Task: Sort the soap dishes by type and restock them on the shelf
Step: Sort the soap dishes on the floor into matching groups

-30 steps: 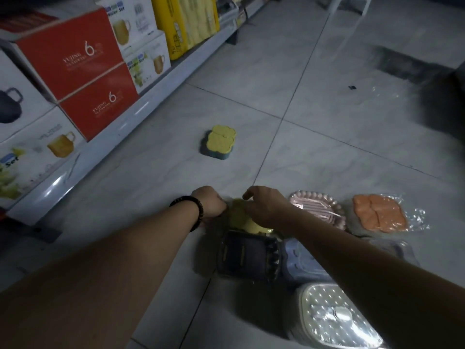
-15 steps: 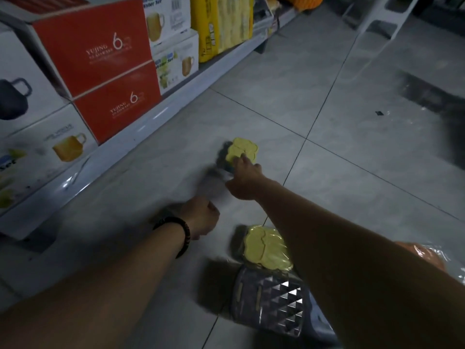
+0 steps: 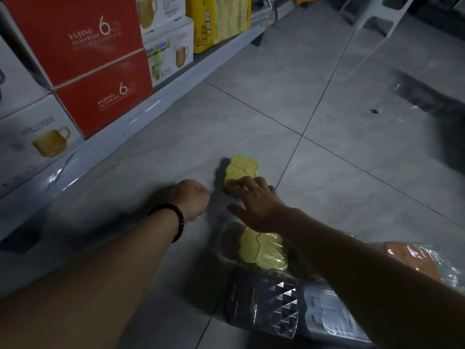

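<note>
Right hand (image 3: 256, 205), fingers (image 3: 249, 185) spread, tips laid on the near end of the yellow soap dish (image 3: 241, 168) on the floor (image 3: 251, 117); its long axis runs onward beyond them. Left hand (image 3: 192, 197), curled in a fist, sits just left, not touching.

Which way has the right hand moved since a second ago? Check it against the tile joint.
Yes: the right hand went forward along the tile joint, from the wrapped pile to the lone yellow soap dish, which its fingers now touch.
</note>
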A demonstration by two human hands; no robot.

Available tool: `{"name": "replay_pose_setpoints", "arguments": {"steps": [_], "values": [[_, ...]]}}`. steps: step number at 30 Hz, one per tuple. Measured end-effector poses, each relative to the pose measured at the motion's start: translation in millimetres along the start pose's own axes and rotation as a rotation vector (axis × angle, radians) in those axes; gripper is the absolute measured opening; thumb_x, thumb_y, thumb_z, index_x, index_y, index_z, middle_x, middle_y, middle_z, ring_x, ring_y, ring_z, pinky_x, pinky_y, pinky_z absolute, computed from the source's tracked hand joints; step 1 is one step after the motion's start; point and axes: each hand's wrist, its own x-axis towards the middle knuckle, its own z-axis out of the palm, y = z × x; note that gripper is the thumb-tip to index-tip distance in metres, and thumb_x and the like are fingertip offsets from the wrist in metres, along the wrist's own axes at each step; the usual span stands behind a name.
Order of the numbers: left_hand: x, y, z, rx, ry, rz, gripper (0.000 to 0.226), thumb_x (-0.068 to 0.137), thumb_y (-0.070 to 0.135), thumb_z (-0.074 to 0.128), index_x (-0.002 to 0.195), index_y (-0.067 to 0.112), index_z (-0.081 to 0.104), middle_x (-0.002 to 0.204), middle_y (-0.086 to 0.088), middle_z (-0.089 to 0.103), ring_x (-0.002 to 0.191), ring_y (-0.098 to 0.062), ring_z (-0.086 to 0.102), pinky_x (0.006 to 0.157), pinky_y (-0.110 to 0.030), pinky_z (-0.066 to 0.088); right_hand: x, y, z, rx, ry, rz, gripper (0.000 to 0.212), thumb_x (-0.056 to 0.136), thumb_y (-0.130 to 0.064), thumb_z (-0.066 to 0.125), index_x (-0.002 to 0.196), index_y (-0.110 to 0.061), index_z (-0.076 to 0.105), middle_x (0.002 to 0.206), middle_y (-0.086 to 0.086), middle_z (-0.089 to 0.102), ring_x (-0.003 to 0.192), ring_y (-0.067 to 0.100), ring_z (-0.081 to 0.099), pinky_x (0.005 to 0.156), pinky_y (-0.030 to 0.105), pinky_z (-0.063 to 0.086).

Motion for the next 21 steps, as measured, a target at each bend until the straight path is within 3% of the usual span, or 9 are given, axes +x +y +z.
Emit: {"name": "replay_pose_setpoints", "arguments": {"steps": [4, 6, 10, 12, 16, 18, 21], "values": [[-0.5, -0.3, -0.1, 0.027, -0.014, -0.002, 0.025, 0.080, 0.033, 0.051, 0.063, 0.026, 0.069, 0.063, -0.004, 0.069, 0.072, -0.035, 0.078, 0.070, -0.051, 0.066, -12.4, 16.9, 1.1, 0.045, 0.005, 0.002, 0.039, 0.102, -0.048, 0.052, 0.135, -0.030, 0.062, 0.131, 0.007, 0.051, 0.124, 0.032, 0.047, 0.100, 0.048, 0.049], [0.0, -1.6, 1.8, 0.026, -0.033, 0.004, 0.024, 0.077, 0.036, 0.050, 0.061, 0.033, 0.068, 0.063, -0.003, 0.069, 0.071, -0.033, 0.078, 0.071, -0.046, 0.065, -14.1, 17.4, 4.3, 0.092, 0.082, 0.153, 0.036, 0.100, -0.049, 0.054, 0.123, -0.024, 0.067, 0.123, 0.009, 0.050, 0.120, 0.033, 0.050, 0.093, 0.047, 0.054], [-9.3, 2.9, 3.5, 0.013, -0.073, 0.027, 0.024, 0.077, 0.034, 0.051, 0.066, 0.027, 0.071, 0.067, -0.006, 0.071, 0.076, -0.034, 0.079, 0.080, -0.056, 0.065, -3.9, 0.1, 12.0, 0.351, 0.169, 0.563, 0.075, 0.088, -0.061, 0.068, 0.138, -0.011, 0.042, 0.128, 0.016, 0.044, 0.122, 0.039, 0.051, 0.094, 0.050, 0.052], [-17.4, 7.5, 3.8, 0.011, -0.068, 0.026, 0.023, 0.083, 0.029, 0.055, 0.070, 0.016, 0.069, 0.072, -0.010, 0.072, 0.084, -0.038, 0.080, 0.078, -0.049, 0.067, 5.0, -8.9, 11.4, 0.479, 0.161, 0.658, 0.080, 0.084, -0.061, 0.071, 0.136, -0.012, 0.035, 0.126, 0.018, 0.046, 0.122, 0.044, 0.055, 0.098, 0.053, 0.052], [-25.1, 12.8, 7.2, 0.042, -0.057, 0.072, 0.025, 0.101, 0.015, 0.052, 0.078, 0.016, 0.063, 0.091, -0.021, 0.073, 0.099, -0.043, 0.077, 0.079, -0.044, 0.064, 11.4, -7.8, 0.7, 0.411, 0.171, 0.587, 0.085, 0.076, -0.065, 0.067, 0.135, -0.013, 0.034, 0.125, 0.019, 0.050, 0.118, 0.044, 0.057, 0.097, 0.052, 0.052], [-26.8, 14.1, 5.8, -0.032, -0.061, 0.059, 0.024, 0.102, 0.022, 0.054, 0.082, 0.016, 0.065, 0.087, -0.014, 0.069, 0.090, -0.036, 0.076, 0.071, -0.037, 0.058, 5.2, 0.5, -12.1, 0.370, 0.203, 0.483, 0.090, 0.073, -0.063, 0.076, 0.137, -0.013, 0.036, 0.127, 0.018, 0.052, 0.117, 0.041, 0.059, 0.089, 0.043, 0.051], [-33.2, 25.3, 0.6, -0.219, -0.126, -0.011, 0.016, 0.107, 0.032, 0.056, 0.104, 0.018, 0.064, 0.102, -0.010, 0.067, 0.079, -0.028, 0.068, 0.065, -0.031, 0.052, -18.7, 14.9, -34.8, 0.353, 0.145, 0.302, 0.106, 0.070, -0.055, 0.090, 0.151, -0.015, 0.034, 0.142, 0.013, 0.052, 0.122, 0.032, 0.057, 0.087, 0.035, 0.048]]}}
